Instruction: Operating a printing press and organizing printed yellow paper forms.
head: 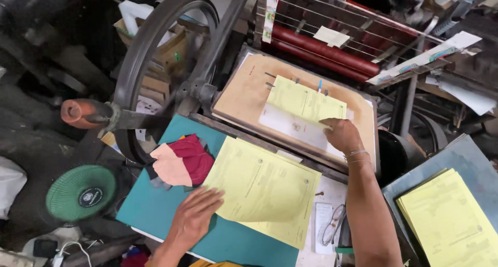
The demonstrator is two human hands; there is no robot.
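L hand point(194, 215) fingers flat on yellow sheets point(264, 192); R hand point(342, 134) fingers pressing platen sheet point(303, 103).

Print workshop: flywheel point(155, 49), ink rollers point(321, 51)

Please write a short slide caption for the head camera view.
Right hand on yellow sheet on press bed; left hand on yellow stack.
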